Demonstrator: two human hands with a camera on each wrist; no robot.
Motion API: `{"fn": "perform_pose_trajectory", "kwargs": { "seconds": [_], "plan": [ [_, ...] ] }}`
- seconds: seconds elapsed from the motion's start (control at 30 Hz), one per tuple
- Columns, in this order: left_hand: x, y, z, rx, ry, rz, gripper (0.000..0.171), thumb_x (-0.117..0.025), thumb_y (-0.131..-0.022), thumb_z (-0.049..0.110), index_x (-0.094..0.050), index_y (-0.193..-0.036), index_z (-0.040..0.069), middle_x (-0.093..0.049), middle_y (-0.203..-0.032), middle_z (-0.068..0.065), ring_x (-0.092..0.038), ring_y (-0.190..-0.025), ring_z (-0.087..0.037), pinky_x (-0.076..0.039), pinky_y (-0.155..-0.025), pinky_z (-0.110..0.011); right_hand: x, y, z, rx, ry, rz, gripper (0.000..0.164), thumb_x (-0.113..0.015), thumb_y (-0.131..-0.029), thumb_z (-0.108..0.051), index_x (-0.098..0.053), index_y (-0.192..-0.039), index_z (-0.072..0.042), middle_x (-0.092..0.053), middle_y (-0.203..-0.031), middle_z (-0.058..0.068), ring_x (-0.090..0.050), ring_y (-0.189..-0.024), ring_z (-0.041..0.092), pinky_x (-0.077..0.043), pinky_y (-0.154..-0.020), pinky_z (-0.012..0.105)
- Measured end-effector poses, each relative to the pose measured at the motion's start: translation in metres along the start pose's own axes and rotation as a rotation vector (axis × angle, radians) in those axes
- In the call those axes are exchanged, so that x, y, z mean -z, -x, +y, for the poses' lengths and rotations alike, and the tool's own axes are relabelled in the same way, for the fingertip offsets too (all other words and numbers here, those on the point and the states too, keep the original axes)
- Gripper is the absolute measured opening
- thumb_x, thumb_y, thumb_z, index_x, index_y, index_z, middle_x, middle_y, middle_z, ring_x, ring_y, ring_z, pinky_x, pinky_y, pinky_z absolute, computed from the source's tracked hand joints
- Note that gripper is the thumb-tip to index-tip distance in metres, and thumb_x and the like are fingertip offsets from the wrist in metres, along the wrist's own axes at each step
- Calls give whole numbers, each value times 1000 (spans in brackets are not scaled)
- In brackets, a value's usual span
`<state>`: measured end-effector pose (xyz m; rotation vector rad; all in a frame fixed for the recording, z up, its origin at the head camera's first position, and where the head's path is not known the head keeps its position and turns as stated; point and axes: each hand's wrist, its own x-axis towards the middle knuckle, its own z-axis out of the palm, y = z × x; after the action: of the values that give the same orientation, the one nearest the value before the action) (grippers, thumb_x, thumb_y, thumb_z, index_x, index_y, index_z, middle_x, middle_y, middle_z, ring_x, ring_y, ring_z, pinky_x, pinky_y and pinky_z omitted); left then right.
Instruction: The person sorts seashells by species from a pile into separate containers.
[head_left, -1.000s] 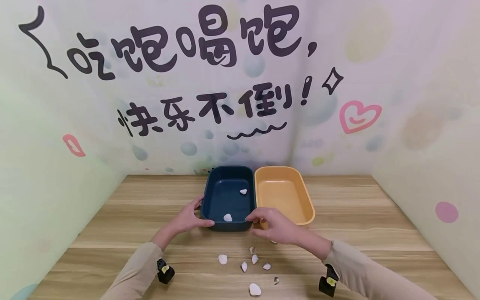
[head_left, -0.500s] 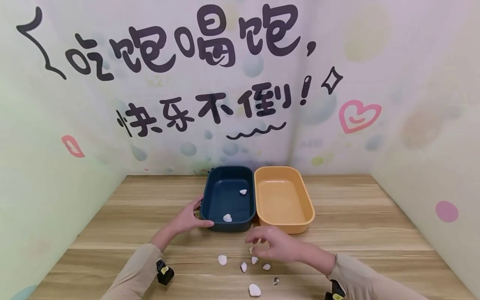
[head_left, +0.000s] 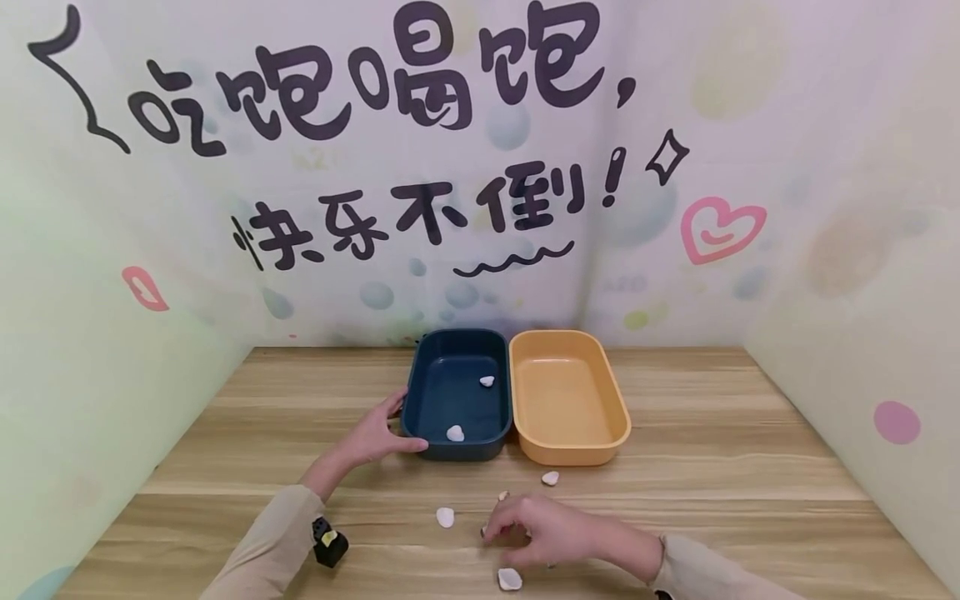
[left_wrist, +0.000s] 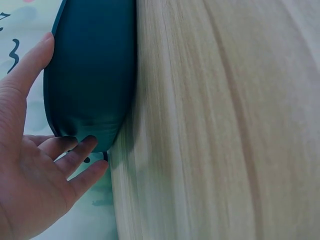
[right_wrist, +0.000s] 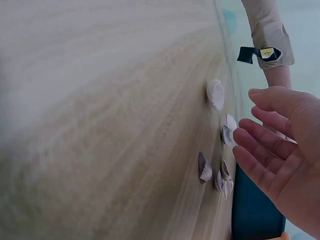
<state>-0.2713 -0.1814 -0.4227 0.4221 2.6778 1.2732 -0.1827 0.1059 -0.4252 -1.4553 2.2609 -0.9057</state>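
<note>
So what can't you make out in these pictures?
Head view: the full outlines of some shells, covered by the right hand.
Left wrist view: the rest of the blue tray, cut off by the top edge.
Right wrist view: most of the yellow tray, cut off by the bottom edge.

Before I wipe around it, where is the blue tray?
In the head view, the blue tray is left of the yellow tray, touched by the left hand.
</note>
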Motion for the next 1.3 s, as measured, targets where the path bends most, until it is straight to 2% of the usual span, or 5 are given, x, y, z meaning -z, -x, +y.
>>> {"fn": "perform_pose_trajectory", "kwargs": {
  "seconds": [0.37,0.6,0.77,1.07,1.3],
  "plan": [
    [-1,2,0,14,-8,3,96,-77,-71,32,-20,-142,-1,-29,-142,-24,-32,-128,-38,-34,-98,-49,-10,-1,4,92,53,-29,9,-67,-79,-3,-69,-87,-7,-56,-77,-6,-42,-70,-7,-42,-60,7],
    [-1,1,-1,7,-6,1,97,-77,-71,31,-20,-142,-1,-29,-142,-24,-32,-129,-37,-33,-99,-49,-13,0,7,81,-4,-81,9,-64,-81,0,-68,-86,-6,-58,-78,-4,-44,-70,-9,-45,-61,8],
    [0,1,0,4,-15,-4,97,-76,-72,32,-19,-142,-2,-28,-142,-25,-31,-129,-38,-33,-99,-50,-15,1,10,86,-3,-59,9,-63,-81,1,-68,-84,-6,-59,-77,-4,-43,-71,-11,-44,-61,8],
    [1,0,-1,-6,0,-10,96,-76,-73,31,-18,-142,-3,-28,-142,-25,-31,-128,-38,-35,-98,-48,-9,2,11,-34,-96,-21,10,-62,-83,-2,-69,-85,-9,-60,-78,-8,-45,-69,-7,-46,-61,13],
    [1,0,-1,-8,1,-11,96,-76,-73,31,-18,-142,-3,-27,-143,-25,-32,-128,-38,-36,-97,-48,-7,0,12,-50,-106,23,9,-63,-82,-2,-69,-84,-8,-58,-75,-10,-44,-67,-8,-46,-59,13]
  ]
}}
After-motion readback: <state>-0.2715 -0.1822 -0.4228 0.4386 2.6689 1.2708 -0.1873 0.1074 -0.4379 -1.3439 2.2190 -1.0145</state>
